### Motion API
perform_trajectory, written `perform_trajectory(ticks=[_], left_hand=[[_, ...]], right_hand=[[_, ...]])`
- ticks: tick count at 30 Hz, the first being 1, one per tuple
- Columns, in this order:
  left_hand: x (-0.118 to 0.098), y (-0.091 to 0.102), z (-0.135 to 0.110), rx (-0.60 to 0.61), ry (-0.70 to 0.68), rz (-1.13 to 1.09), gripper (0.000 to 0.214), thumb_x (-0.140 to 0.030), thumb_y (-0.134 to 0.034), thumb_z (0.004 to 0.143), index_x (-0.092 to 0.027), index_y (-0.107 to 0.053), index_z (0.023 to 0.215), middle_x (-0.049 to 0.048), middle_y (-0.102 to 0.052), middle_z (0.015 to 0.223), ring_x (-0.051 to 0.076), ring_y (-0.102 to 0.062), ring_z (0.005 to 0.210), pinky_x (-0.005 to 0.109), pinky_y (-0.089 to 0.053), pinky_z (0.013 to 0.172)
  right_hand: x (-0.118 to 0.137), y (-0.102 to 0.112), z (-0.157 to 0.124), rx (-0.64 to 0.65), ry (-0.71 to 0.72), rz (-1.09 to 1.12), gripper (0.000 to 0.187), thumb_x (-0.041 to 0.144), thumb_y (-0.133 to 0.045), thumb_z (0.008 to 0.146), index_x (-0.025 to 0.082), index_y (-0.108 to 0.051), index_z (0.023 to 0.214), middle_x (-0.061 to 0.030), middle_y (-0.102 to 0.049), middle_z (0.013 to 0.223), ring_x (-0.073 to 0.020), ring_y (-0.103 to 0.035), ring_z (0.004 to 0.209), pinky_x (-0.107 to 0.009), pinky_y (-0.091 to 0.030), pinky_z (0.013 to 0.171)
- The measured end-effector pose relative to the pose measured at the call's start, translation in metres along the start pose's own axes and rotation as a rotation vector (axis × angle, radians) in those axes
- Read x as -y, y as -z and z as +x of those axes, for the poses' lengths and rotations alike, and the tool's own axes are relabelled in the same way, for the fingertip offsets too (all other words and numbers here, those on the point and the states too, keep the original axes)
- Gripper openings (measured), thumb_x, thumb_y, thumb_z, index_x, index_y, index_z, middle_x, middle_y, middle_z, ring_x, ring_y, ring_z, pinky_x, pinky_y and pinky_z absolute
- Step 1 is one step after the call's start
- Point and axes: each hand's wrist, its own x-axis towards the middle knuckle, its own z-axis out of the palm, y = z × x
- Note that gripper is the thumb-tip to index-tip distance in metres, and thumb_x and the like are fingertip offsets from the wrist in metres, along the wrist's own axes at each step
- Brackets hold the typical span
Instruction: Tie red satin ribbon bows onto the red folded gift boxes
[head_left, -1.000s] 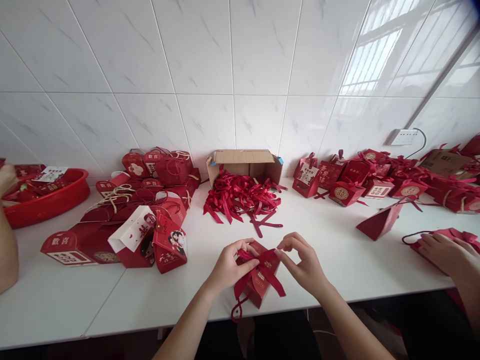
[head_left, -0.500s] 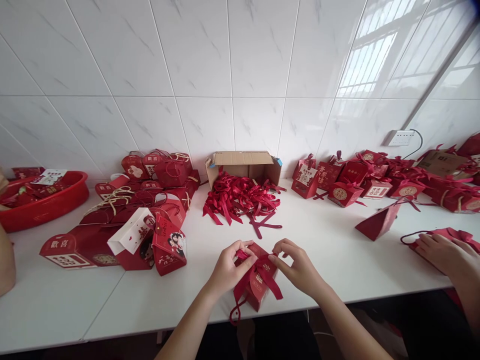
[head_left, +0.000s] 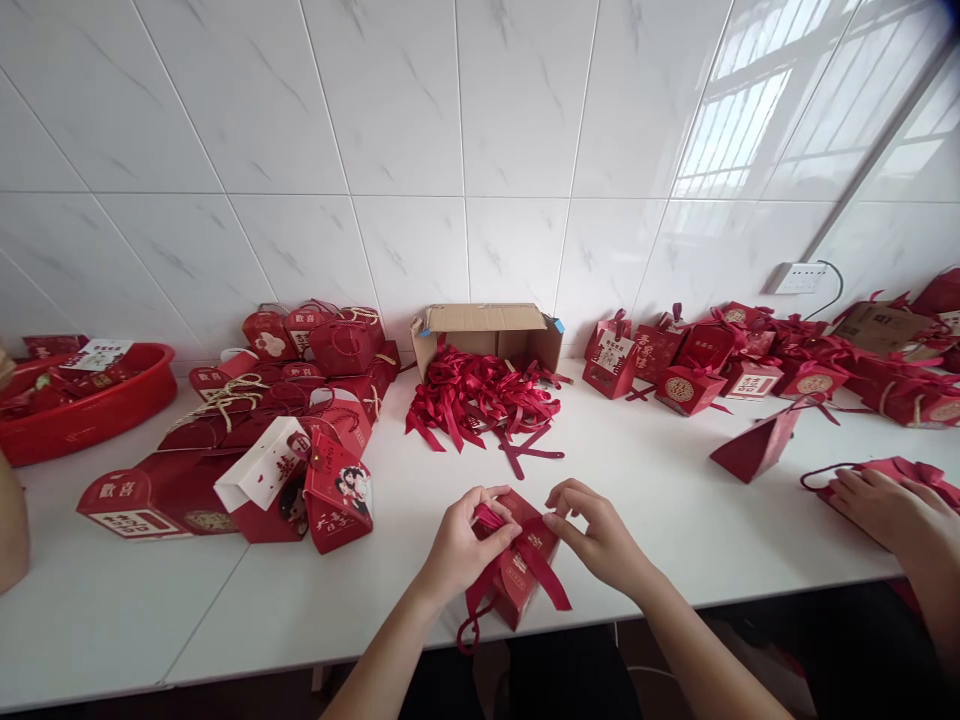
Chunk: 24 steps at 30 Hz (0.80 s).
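A small red gift box sits at the near edge of the white table, with a dark red ribbon draped over its top. My left hand pinches a loop of that ribbon on the box's left side. My right hand pinches the ribbon from the right. Both hands are closed on it and nearly touch above the box. Ribbon tails hang down off the front of the box.
An open cardboard box spills red ribbons behind. Red gift boxes are piled at left and more red gift boxes at right. A red basin is far left. Another person's hand rests at right, an arm at left.
My two hands have come closer together over the box, drawing the ribbon in. The view has shifted slightly. The person's hand at right barely moved.
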Motion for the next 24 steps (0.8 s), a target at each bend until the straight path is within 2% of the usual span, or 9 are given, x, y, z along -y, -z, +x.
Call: perform_trajectory(ticks=[3,7,8,12,15,18,19,21,24], left_hand=[[0.001,-0.001,0.0,-0.001,-0.012,0.003,0.015,-0.034,-0.068,0.075,-0.021,-0.06,0.079,0.011,-0.064,0.121,0.027,-0.051,0.123,0.045,-0.032,0.108],[0.002,0.0,0.002,-0.02,-0.041,0.047,0.014,-0.032,-0.07,0.074,-0.022,-0.06,0.076,0.009,-0.067,0.116,0.026,-0.054,0.119,0.049,-0.012,0.115],[0.002,0.0,0.002,-0.023,-0.041,0.051,0.014,-0.032,-0.07,0.073,-0.022,-0.06,0.075,0.0088,-0.067,0.115,0.026,-0.054,0.119,0.05,-0.012,0.115],[0.001,-0.001,0.002,0.0,-0.031,-0.028,0.017,-0.034,-0.07,0.074,-0.021,-0.059,0.075,0.0103,-0.069,0.109,0.028,-0.051,0.123,0.045,-0.032,0.107],[0.007,-0.001,-0.002,-0.01,-0.036,-0.184,0.024,-0.039,-0.066,0.079,-0.022,-0.057,0.094,0.0107,-0.066,0.118,0.025,-0.048,0.128,0.04,-0.037,0.105],[0.026,0.006,-0.012,-0.202,-0.042,-0.326,0.041,-0.048,-0.052,0.087,-0.024,-0.047,0.12,0.0108,-0.051,0.139,0.022,-0.041,0.133,0.038,-0.036,0.108],[0.035,0.01,-0.017,-0.284,-0.029,-0.344,0.044,-0.05,-0.047,0.088,-0.024,-0.045,0.124,0.0105,-0.049,0.141,0.022,-0.04,0.134,0.038,-0.035,0.108],[0.055,0.019,-0.027,-0.397,0.044,-0.315,0.044,-0.052,-0.045,0.089,-0.022,-0.051,0.121,0.0104,-0.055,0.135,0.023,-0.043,0.131,0.038,-0.033,0.109],[0.079,0.029,-0.038,-0.484,0.133,-0.276,0.041,-0.052,-0.054,0.084,-0.019,-0.059,0.108,0.0106,-0.066,0.117,0.026,-0.053,0.122,0.04,-0.034,0.108]], right_hand=[[-0.002,0.001,0.0,0.0,-0.002,-0.012,0.028,0.037,-0.05,0.09,0.021,-0.045,0.067,-0.0065,-0.06,0.094,-0.0202,-0.058,0.087,-0.035,-0.048,0.074],[-0.003,0.0,0.0,-0.01,-0.012,-0.02,0.029,0.038,-0.049,0.091,0.021,-0.045,0.068,-0.0064,-0.059,0.094,-0.0199,-0.058,0.086,-0.035,-0.048,0.073],[-0.003,-0.001,-0.001,-0.014,-0.015,-0.02,0.029,0.039,-0.049,0.091,0.021,-0.046,0.068,-0.0061,-0.059,0.094,-0.0196,-0.058,0.085,-0.034,-0.048,0.072],[-0.007,-0.004,-0.004,-0.052,-0.049,0.023,0.025,0.044,-0.043,0.093,0.022,-0.052,0.084,-0.0057,-0.06,0.094,-0.0197,-0.058,0.088,-0.034,-0.047,0.076],[-0.016,-0.006,-0.016,-0.194,-0.138,0.133,0.034,0.048,-0.031,0.096,0.023,-0.053,0.098,-0.0078,-0.061,0.1,-0.0212,-0.059,0.095,-0.037,-0.047,0.08],[-0.031,-0.013,-0.039,-0.259,-0.148,0.254,0.043,0.055,-0.028,0.095,0.024,-0.049,0.116,-0.0116,-0.058,0.117,-0.0242,-0.058,0.106,-0.04,-0.048,0.086],[-0.036,-0.016,-0.047,-0.222,-0.112,0.271,0.051,0.06,-0.033,0.091,0.025,-0.042,0.128,-0.0131,-0.053,0.126,-0.0261,-0.055,0.113,-0.042,-0.047,0.09],[-0.043,-0.026,-0.063,-0.092,-0.049,0.247,0.086,0.067,-0.053,0.079,0.026,-0.017,0.145,-0.0152,-0.036,0.144,-0.0303,-0.041,0.129,-0.047,-0.039,0.102],[-0.043,-0.049,-0.076,-0.03,-0.099,0.166,0.119,0.055,-0.075,0.066,0.026,0.006,0.149,-0.0162,-0.021,0.152,-0.033,-0.025,0.139,-0.052,-0.029,0.109]])
